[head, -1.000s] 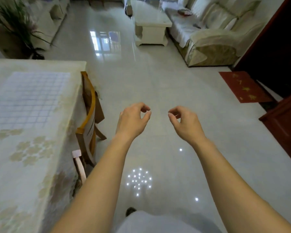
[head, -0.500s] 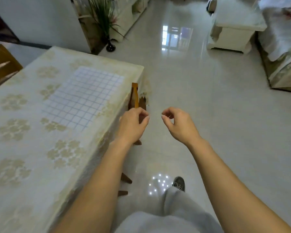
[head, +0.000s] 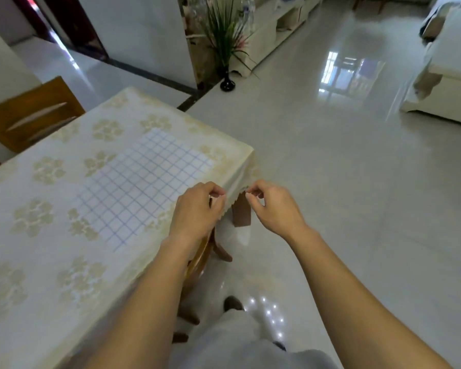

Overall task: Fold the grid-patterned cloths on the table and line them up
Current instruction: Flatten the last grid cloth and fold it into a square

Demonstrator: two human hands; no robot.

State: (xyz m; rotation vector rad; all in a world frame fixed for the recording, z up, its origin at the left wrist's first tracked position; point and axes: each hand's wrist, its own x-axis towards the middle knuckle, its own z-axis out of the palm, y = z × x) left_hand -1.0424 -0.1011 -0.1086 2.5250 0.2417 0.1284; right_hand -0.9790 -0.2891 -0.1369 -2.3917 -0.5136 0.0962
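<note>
Head view, one frame.

- Cloth (head: 141,185): white with a blue grid, lying flat and unfolded on the desk (head: 37,302), toward the desk's far right corner. Only one is showing. No hand is touching it.
- Desk is wearing a pale floral cover (head: 107,129); its edge is hanging down at the right corner.
- Left hand (head: 197,209): hovering over the desk's right edge, just beside the near right side of the cloth. Fingers are curling in, thumb tip meeting forefinger; nothing is showing between them.
- Right hand (head: 274,206): hovering beyond the desk corner, over the floor (head: 357,209). Same posture, fingers curling, thumb and forefinger tips pressing together on nothing visible.
- The two hands are sitting near each other at about the same height, fingertips facing, with the cover's corner showing between them.
- A wooden chair (head: 200,262) is standing tucked under the desk, partly hidden by the left forearm. A second chair (head: 30,115) is standing at the far left side.
- A plant (head: 224,35) in a dark vase is standing on the floor beyond the desk.
- The floor is glossy and reflecting light. One shoe (head: 233,303) is showing below.
</note>
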